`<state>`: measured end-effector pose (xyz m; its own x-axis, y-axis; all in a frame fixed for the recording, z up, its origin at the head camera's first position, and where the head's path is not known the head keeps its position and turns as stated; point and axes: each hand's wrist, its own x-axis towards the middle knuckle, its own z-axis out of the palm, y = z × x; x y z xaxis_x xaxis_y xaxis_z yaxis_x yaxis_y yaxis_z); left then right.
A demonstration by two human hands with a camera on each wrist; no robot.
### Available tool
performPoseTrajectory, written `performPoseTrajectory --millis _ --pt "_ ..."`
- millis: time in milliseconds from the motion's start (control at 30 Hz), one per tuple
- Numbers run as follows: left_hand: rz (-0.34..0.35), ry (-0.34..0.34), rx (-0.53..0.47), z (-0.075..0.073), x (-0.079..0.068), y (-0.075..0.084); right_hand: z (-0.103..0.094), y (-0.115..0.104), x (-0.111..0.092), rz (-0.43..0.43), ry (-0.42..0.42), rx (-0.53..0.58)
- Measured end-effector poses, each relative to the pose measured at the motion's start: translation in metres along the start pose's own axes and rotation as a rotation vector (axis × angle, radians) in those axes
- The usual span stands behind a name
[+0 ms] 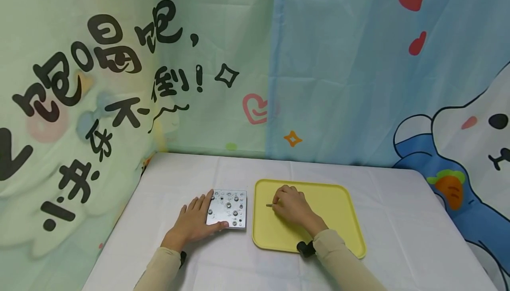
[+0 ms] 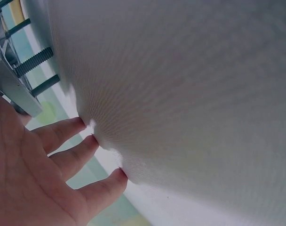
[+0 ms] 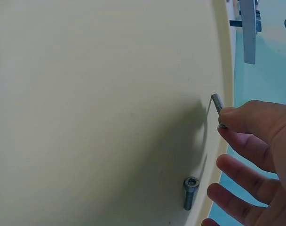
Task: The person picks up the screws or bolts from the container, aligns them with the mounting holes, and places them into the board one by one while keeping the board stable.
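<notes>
My left hand lies against a square silver metal plate with several screws set in it. Its fingers are spread and mostly straight along the plate's left side, and its thumb lies at the near edge. In the left wrist view, three fingertips touch the white cloth, and threaded screw shanks stick out below the plate. Over the yellow tray, my right hand pinches a screw between thumb and index finger. A socket-head screw lies in the tray, hidden in the head view.
The plate stands just left of the tray on a white-clothed table. A small black device sits at my right wrist, above the tray's near rim. Printed curtains hang behind and to the left of the table.
</notes>
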<state>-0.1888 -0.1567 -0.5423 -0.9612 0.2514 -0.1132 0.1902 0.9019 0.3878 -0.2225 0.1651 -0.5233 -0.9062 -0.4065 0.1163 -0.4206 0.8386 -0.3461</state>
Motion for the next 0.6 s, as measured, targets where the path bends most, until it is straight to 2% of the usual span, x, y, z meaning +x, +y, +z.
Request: performPoseTrajectory --millis 333,600 --pt "-0.004 -0.006 0.0 0.0 0.0 0.001 -0.003 -0.007 -0.003 -0.057 0.056 0.04" --pt "-0.002 -0.015 -0.006 -0.002 0.0 0.001 -0.014 -0.034 -0.005 -0.103 0.071 0.092"
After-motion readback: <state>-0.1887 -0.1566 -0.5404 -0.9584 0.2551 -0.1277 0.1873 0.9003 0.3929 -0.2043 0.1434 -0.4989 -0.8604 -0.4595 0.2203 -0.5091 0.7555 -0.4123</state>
